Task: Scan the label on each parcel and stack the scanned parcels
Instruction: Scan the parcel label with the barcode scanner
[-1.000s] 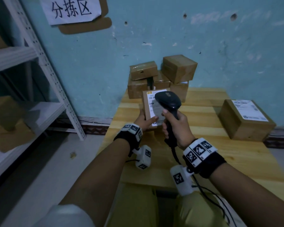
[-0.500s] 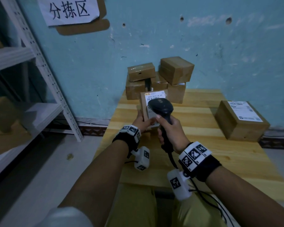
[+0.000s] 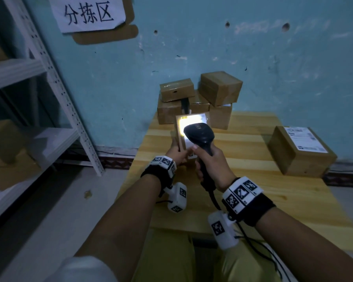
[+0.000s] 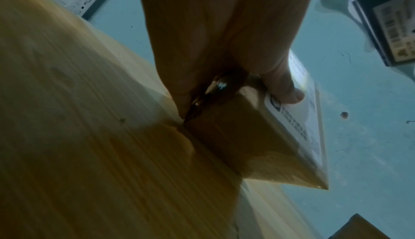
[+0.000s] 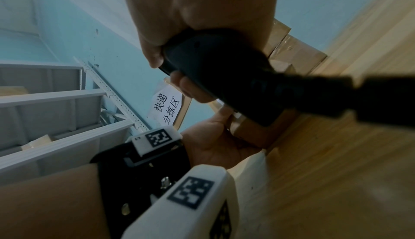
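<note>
A small brown parcel (image 3: 181, 137) stands tilted on the wooden table (image 3: 253, 190), its white label (image 3: 192, 122) facing me and lit bright by the scanner. My left hand (image 3: 176, 153) grips the parcel at its lower left; in the left wrist view the thumb (image 4: 285, 90) lies on the label (image 4: 307, 118) of that parcel (image 4: 247, 145). My right hand (image 3: 212, 165) grips the handle of the black barcode scanner (image 3: 200, 133), whose head points at the label from close by. The right wrist view shows this scanner (image 5: 224, 72) in my fist.
Several taped brown parcels (image 3: 198, 98) are piled at the table's far edge against the blue wall. A larger labelled parcel (image 3: 300, 151) lies at the right. White metal shelving (image 3: 55, 82) stands left of the table. The scanner cable (image 3: 251, 239) hangs toward my lap.
The scanner head has come lower and nearer the label, and its light now glows on the label. The parcel stays in my left hand.
</note>
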### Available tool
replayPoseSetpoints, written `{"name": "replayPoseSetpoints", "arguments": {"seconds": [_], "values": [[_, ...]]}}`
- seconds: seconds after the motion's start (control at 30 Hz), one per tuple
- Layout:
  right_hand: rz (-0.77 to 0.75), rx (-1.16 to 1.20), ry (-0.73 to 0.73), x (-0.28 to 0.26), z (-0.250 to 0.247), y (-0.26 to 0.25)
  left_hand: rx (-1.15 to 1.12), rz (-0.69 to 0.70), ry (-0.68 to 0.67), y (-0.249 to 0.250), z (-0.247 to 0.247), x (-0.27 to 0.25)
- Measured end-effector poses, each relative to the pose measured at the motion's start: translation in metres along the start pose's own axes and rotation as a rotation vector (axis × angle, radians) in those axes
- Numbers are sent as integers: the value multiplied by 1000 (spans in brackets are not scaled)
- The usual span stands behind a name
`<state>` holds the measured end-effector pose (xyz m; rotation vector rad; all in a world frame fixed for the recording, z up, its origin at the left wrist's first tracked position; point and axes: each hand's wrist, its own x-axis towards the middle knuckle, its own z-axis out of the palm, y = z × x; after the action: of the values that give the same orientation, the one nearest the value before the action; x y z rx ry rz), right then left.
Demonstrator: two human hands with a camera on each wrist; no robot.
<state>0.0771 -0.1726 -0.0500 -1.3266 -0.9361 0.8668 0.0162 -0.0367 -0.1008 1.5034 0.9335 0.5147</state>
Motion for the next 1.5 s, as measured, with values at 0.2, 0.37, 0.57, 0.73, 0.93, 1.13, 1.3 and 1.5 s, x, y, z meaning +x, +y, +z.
{"name": "replayPoseSetpoints", "arguments": {"seconds": [0.2, 0.37, 0.57, 0.73, 0.93, 1.13, 1.3, 1.5], "values": [[1, -16, -5, 0, -2, 1, 13, -16, -18, -6, 0, 8], [19, 24, -12, 1, -2, 1, 15, -7, -9, 0, -1, 0], [61, 64, 14, 2, -4, 5, 41, 3, -9, 4, -4, -3], [52, 63, 18, 3, -3, 5, 62, 30, 38, 3, -3, 0], [38, 85, 49, 4, -1, 6, 52, 24, 29, 4, -1, -2], [35, 66, 45, 4, -3, 5, 75, 39, 28, 6, -2, -5], [12, -12, 6, 4, -4, 4, 82, 41, 10, 8, -3, -6], [-13, -37, -11, 3, -3, 3, 95, 36, 11, 8, -4, -4]]}}
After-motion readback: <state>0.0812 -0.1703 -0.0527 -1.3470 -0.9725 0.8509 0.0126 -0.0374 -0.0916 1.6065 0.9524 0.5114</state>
